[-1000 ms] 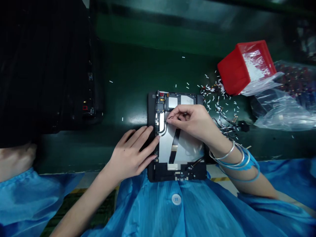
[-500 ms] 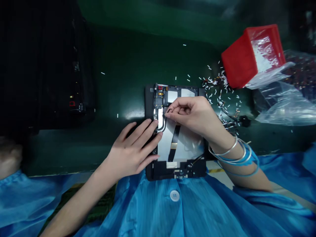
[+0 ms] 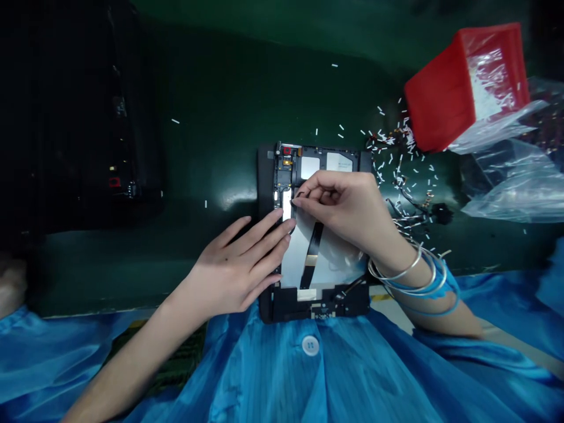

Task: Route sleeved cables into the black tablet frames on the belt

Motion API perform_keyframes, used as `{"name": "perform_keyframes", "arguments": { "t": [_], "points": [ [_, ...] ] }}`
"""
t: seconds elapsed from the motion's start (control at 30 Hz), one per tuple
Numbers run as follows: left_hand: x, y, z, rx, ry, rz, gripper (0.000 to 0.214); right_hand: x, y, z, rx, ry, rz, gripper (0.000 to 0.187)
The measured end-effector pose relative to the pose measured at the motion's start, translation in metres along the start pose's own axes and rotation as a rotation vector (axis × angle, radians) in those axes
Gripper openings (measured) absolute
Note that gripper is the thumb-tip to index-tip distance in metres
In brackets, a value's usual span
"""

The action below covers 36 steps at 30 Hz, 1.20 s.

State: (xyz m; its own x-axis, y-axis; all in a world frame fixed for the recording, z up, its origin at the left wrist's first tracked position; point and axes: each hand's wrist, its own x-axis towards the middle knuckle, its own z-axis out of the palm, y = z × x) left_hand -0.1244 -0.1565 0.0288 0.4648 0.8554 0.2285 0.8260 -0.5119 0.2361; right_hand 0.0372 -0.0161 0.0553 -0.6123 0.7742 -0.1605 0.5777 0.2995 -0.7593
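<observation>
An opened tablet lies in front of me, with its silver inner panel, black frame and small circuit parts exposed. My left hand rests with fingers spread over the tablet's left side, fingertips on the inner edge and partly over a dark cable loop. Over the upper middle of the tablet, my right hand pinches a thin black cable between thumb and index finger. Below that hand a wide black flat cable with a gold band runs down the silver panel. The curled fingers hide part of the tablet.
A red bin stands at the upper right, beside clear plastic bags. Small white strips and loose dark wired parts lie scattered between bin and tablet. Dark stacked devices fill the left. Another person's hand shows at the left edge.
My left fingers have moved slightly up and inward, covering more of the cable loop. My right hand keeps its pinch in nearly the same spot. The view has shifted a little.
</observation>
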Motion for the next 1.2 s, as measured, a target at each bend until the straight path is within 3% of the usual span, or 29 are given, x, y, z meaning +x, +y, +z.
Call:
{"name": "perform_keyframes", "arguments": {
  "t": [0.33, 0.7, 1.03, 1.2],
  "points": [
    [0.007, 0.001, -0.003, 0.001, 0.018, 0.019, 0.04, -0.003, 0.001, 0.002, -0.034, 0.046, -0.007, 0.0],
    [0.013, 0.003, -0.009, 0.022, 0.01, 0.028, 0.036, 0.001, 0.001, 0.005, 0.012, 0.073, 0.031, 0.006],
    [0.026, -0.003, 0.0, -0.003, 0.04, -0.005, 0.041, 0.004, 0.003, -0.007, -0.002, 0.04, 0.074, 0.007],
    [0.023, -0.003, 0.001, 0.015, 0.055, -0.003, 0.042, 0.001, 0.002, -0.008, -0.127, 0.035, 0.004, 0.004]
  ]
}}
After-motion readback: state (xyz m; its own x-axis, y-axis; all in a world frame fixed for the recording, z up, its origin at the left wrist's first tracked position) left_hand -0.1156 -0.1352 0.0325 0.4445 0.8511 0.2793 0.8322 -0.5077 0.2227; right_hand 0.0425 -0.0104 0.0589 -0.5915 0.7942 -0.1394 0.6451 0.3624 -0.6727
